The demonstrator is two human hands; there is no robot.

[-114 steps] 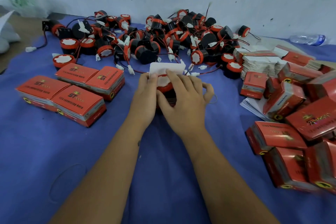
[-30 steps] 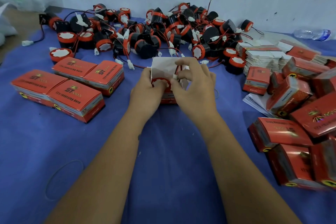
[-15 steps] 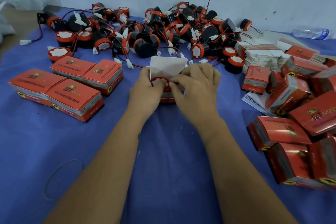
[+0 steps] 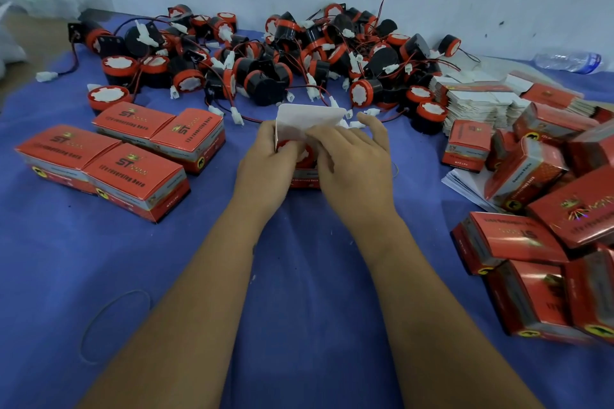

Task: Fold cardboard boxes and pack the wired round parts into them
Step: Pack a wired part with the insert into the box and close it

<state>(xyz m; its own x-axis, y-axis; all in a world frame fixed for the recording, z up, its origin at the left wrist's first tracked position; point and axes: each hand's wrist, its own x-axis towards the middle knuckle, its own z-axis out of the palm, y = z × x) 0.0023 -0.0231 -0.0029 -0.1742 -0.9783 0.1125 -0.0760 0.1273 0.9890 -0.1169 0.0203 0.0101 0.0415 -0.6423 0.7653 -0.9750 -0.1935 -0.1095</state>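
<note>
Two bare forearms reached up from the bottom of the frame over a blue cloth (image 4: 299, 276), and a thin rubber band (image 4: 113, 325) lay on it at lower left.

At the centre, both hands met on one small red cardboard box (image 4: 304, 178) standing open on the cloth. The left hand (image 4: 262, 166) curled around the box's left side, its thumb at the opening. The right hand (image 4: 355, 163) lay over the right side with fingers bent, pressing a white inner flap (image 4: 309, 119) and the contents downward. A wired round part (image 4: 300, 151), red-rimmed, sat inside the mouth; its wire could not be seen.

The box looked like thin, light card that would buckle if squeezed, so it was probably best held by its side walls near the corners, with flaps folded along their creases. The part seemed rigid plastic, likely fairly light. Its thin lead looked liable to snag, so tucking it in before closing seemed sensible.

At middle left lay four closed boxes (image 4: 133, 159) in neat rows. At right, a loose heap of folded boxes (image 4: 538, 242) sat beside a stack of flat box blanks (image 4: 478, 103).

Farther back, along the wall, lay a tangled pile of black-and-red parts (image 4: 299, 60) with red wires and white plugs. A plastic bottle (image 4: 568, 60) lay at upper right.
</note>
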